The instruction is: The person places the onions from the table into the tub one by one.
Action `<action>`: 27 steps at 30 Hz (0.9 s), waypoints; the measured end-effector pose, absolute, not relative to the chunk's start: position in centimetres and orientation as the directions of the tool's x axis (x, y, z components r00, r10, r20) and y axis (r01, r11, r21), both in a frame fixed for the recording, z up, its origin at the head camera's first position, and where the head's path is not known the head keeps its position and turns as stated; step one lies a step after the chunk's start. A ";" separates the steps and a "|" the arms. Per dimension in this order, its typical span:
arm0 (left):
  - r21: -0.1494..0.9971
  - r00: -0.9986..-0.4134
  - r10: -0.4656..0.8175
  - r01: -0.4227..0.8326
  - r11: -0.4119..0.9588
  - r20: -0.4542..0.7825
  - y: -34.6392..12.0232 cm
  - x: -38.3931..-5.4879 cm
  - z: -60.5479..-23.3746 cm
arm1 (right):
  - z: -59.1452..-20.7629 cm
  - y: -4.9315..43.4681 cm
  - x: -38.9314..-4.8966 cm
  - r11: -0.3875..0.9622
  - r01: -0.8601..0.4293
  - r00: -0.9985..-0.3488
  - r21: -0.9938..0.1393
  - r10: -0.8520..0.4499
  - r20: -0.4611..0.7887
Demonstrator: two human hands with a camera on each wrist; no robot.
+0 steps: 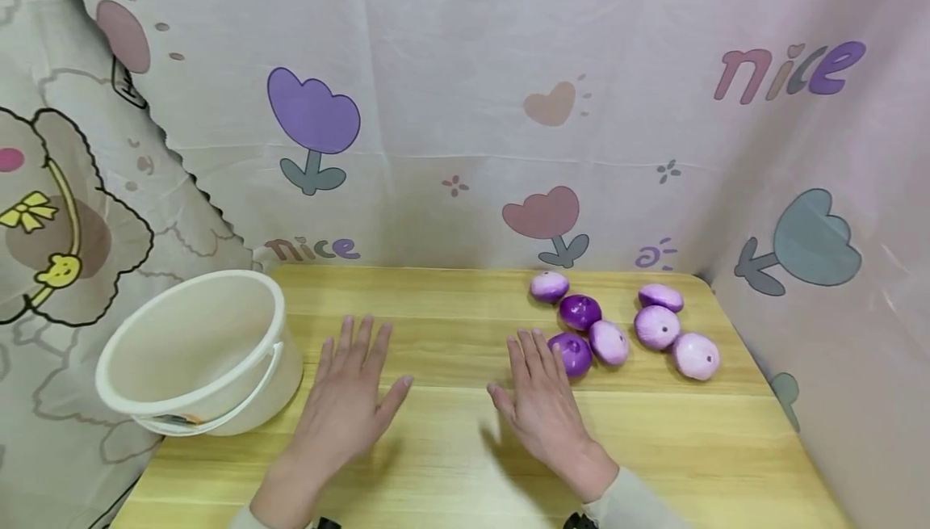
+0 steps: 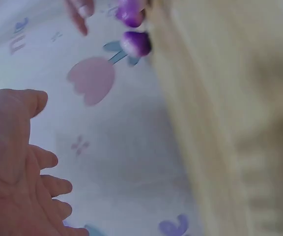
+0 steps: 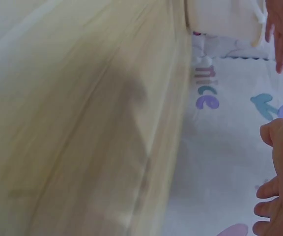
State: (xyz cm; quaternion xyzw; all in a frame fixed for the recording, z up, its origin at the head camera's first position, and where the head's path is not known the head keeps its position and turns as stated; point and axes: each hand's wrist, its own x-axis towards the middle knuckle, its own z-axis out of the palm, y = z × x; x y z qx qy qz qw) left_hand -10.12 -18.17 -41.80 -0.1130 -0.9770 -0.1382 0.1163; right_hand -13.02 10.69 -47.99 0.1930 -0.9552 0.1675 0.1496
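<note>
**Both hands free, onions loose: some handling tips**

Closest first: left hand (image 1: 345,404) and right hand (image 1: 541,408) reach in from the near edge of the yellow wood-grain desk (image 1: 450,432). Neither grip has anything in it: fingers straight, the left's spread a bit, the right's closer together, thumbs out to the side. Shadows suggest they hover.

White plastic bucket (image 1: 286,384) with a carry handle sits by the left edge, near the left hand, and hides a stretch of that edge. Can't tell if its base is fully on, so I'd steady it before leaning anything on it.

Seven round purple onions (image 1: 609,342) lie toward the far right corner, four in a bunch, three paler ones (image 1: 657,327) nearer the right edge. The right fingertips overlap the nearest dark purple onion (image 1: 574,355); touching or not, can't tell. IMO start there: curl fingers and thumb round its sides and lift straight up. They look smooth and round, so a nudge could roll its neighbours. I'd leave the one by the far edge, close to the printed cloth curtain (image 1: 450,69), until there's more elbow room.
</note>
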 end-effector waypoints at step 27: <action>0.380 -0.951 -0.258 -0.179 0.908 0.169 -41.5 -9.6 -38.3 | -47.4 5.7 -13.7 0.796 -0.571 -0.799 -0.200 -0.483 0.358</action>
